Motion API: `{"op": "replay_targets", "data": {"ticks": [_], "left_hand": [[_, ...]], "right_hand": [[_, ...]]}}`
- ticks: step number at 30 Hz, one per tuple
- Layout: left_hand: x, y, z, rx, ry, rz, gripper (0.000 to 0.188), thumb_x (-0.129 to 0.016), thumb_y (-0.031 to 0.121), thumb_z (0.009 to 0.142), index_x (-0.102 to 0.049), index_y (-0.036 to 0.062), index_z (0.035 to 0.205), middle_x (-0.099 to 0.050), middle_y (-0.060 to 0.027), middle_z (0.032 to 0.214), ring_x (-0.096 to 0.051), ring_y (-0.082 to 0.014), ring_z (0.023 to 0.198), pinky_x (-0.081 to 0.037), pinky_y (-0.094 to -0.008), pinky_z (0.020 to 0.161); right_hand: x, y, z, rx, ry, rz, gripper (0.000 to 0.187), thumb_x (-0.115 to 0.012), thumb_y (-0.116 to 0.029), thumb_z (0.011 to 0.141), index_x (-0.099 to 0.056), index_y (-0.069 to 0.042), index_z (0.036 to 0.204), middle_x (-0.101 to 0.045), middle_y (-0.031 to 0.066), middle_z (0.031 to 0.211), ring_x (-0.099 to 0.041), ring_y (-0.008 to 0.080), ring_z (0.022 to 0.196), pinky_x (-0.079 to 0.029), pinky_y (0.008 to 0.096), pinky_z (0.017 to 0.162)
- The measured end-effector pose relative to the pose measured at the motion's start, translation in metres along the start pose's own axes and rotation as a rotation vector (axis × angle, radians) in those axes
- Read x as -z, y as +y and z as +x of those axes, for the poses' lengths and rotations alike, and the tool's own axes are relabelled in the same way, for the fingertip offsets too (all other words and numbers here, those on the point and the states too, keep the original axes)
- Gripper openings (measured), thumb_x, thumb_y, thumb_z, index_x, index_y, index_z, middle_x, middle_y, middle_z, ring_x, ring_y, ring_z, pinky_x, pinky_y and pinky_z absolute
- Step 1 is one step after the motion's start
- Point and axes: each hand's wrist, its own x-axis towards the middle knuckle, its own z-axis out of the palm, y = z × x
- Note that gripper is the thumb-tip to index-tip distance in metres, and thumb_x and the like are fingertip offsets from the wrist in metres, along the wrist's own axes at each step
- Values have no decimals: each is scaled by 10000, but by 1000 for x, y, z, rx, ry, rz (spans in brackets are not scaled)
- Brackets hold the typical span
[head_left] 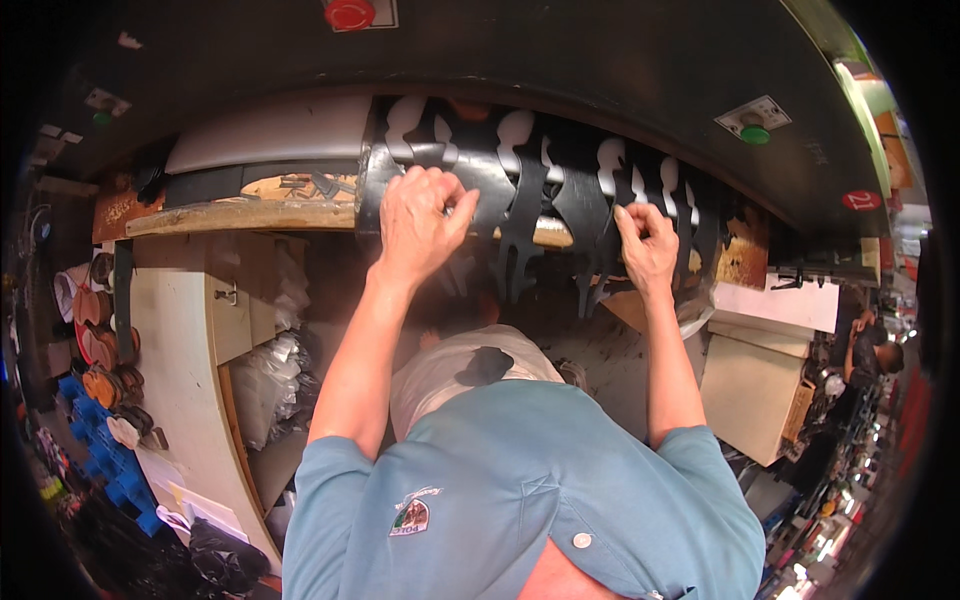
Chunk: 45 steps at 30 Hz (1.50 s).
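Note:
A black sheet (488,192), with rows of curved openings and strips hanging from it, droops over the front edge of a machine's bed. My left hand (420,215) grips its left part, fingers curled over it and the thumb bent to the right. Farther right, my right hand (648,248) pinches the sheet's cut-out part between thumb and fingertips. Pale surface shows through the openings. What lies under the curled left fingers is hidden.
A dark machine beam (560,60) spans above my hands, with a red button (349,13) and a green button (755,134). Dark scraps (322,185) lie behind a wooden ledge (250,218). Cabinets (172,330) stand left, a pale box (750,385) right. Another person (882,355) is far right.

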Motion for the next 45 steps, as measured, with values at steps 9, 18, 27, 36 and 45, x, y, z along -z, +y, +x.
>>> {"op": "replay_targets", "data": {"ticks": [9,18,27,36,45], "left_hand": [[23,1,7,87,-313,-97,199,-851,138,852,-673,76,790,-636,-69,745,-614,-305,772,-472,-439,718],[37,-55,93,267,-235,-247,226,-650,86,1035,-750,5,1220,-778,-223,1185,-761,-362,1140,-596,-412,973],[-17,-93,105,34,-298,120,452,-653,61,1022,-606,-58,1455,-556,-236,1588,-477,-426,1523,-372,-564,1267],[7,-62,115,78,-385,140,504,-756,157,987,-638,-94,1407,-606,-265,1529,-508,-447,1494,-385,-572,1250],[-11,-4,124,228,-372,-162,388,-799,244,926,-741,-100,1095,-733,-322,1172,-632,-519,1258,-528,-559,1036]], "right_hand": [[16,-26,41,-399,21,615,209,-785,-163,1020,-734,-34,1176,-713,25,972,-642,89,829,-535,234,796],[-143,-145,139,56,-415,-69,1115,-967,-458,723,-469,13,1602,-385,398,1626,-417,552,1481,-393,555,1230],[-155,-142,149,116,-294,-124,900,-890,-336,625,-654,-65,1450,-426,363,1511,-503,465,1203,-453,557,1076],[-71,-119,186,-451,-463,805,1008,-903,-292,707,-517,64,1567,-669,193,1316,-691,233,1125,-534,349,1036],[-85,-124,162,-582,-356,1064,885,-824,-203,776,-516,49,1566,-684,134,1215,-645,117,918,-518,237,780]]}}
